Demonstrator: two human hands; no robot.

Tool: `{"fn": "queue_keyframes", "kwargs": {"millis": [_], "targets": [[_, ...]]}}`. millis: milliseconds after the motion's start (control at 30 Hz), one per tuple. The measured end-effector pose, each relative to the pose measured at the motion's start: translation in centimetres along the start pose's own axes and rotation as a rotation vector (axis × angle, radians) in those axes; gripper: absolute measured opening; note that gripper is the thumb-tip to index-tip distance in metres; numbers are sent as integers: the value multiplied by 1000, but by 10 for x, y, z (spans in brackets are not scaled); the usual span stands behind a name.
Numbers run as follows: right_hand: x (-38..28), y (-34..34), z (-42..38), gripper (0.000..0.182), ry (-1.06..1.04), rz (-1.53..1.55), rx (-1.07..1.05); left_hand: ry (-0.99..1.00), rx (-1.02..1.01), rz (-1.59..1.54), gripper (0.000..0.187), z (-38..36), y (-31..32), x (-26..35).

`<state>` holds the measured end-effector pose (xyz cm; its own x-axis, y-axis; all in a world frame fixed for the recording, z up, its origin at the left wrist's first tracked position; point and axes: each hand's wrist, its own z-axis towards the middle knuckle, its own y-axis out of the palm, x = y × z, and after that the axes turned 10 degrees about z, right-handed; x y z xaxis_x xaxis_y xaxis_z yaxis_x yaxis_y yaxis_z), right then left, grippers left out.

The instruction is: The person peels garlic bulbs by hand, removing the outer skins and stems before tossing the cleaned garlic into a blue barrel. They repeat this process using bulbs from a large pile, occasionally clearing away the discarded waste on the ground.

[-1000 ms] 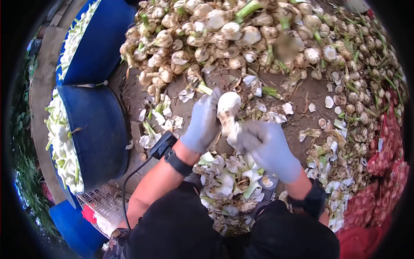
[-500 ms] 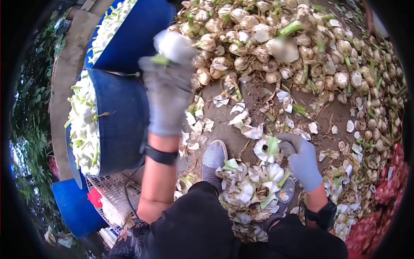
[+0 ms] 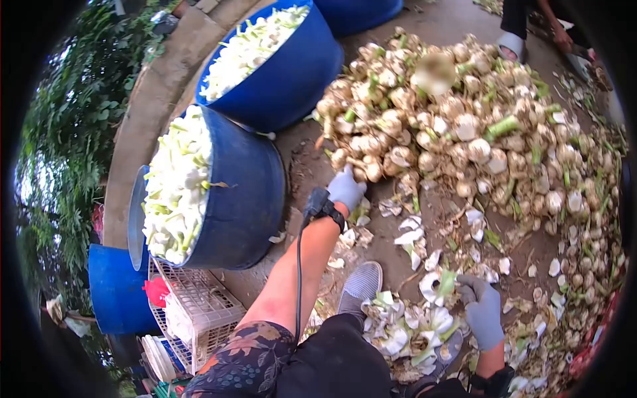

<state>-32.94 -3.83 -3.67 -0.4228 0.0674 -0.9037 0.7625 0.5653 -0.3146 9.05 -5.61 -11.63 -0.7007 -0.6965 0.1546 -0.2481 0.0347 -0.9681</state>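
Observation:
My left hand (image 3: 347,190), in a pale grey glove, reaches to the near left edge of a heap of garlic bulbs (image 3: 458,136) with soil on them and cut green stems. Its fingers are stretched out against a garlic bulb (image 3: 359,174), with no grip visible. Low on the right, my right hand (image 3: 482,310), gloved too, has its fingers curled; what they hold, if anything, is hidden. Just left of it lies a curled white-green garlic peel (image 3: 438,288), on top of a pile of peels (image 3: 405,331) over and between my shoes.
On the left, a blue tub (image 3: 245,192) and another blue tub (image 3: 285,86) are full of white peeled garlic. A plastic crate (image 3: 215,312) stands beside an upright blue barrel (image 3: 119,288). Another person's foot (image 3: 511,45) is behind the heap.
My left hand held a white peeled garlic bulb near the tubs; that bulb is gone from it and the hand is now at the heap's edge. The view has swung left.

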Motion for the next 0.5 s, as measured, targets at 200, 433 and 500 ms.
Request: {"fn": "queue_keyframes", "kwargs": {"millis": [200,433,500], "targets": [[-3,16,5,32,134,305,-18,-73,-213,-670,59,-75,-11,30],[-53,25,20,41,-347,-200,-2,317,-984,-951,58,-188,-14,120],[-13,21,19,39,-273,124,9,207,-1354,-1128,61,-180,-57,120]]}}
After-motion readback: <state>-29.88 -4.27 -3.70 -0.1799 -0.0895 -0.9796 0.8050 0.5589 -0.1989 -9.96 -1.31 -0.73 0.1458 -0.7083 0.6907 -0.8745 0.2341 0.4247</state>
